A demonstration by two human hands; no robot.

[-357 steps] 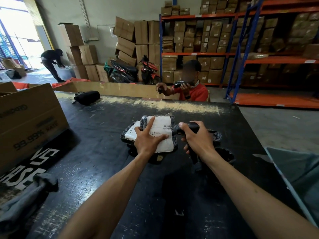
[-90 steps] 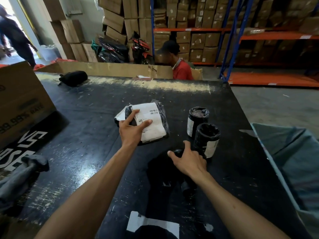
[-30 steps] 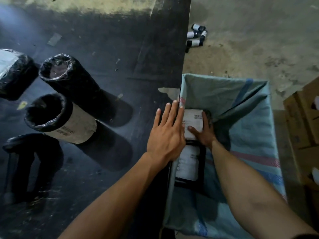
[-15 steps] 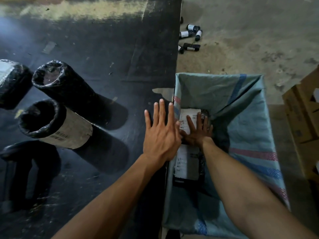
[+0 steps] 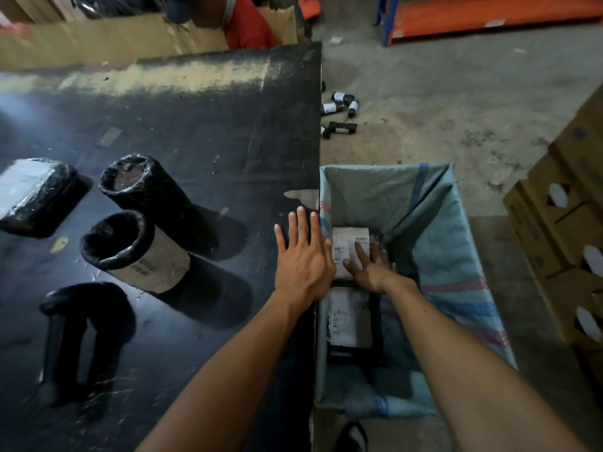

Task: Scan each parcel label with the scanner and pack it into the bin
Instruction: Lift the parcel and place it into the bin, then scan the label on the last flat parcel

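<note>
A grey-green sack-lined bin [image 5: 440, 223] stands against the right edge of the black table [image 5: 195, 125]. Inside it lie two black-wrapped parcels with white labels, one farther [image 5: 346, 243] and one nearer [image 5: 349, 321]. My right hand [image 5: 370, 265] reaches into the bin with straight fingers pressing on the farther parcel. My left hand [image 5: 303, 259] lies flat with spread fingers on the table edge beside the bin. The black scanner [image 5: 70, 340] stands on the table at the left.
Two black-wrapped cylinder parcels [image 5: 137, 252] [image 5: 146, 184] stand on the table, with a flat labelled parcel [image 5: 32, 190] at far left. Small bottles [image 5: 339, 109] lie on the concrete floor. Cardboard boxes [image 5: 561, 230] sit at right. A person in red [image 5: 248, 24] is beyond the table.
Over the last second my right hand stays on the farther parcel in the bin, its fingers straightening, and my left hand stays flat at the table edge. The view has tilted up slightly.
</note>
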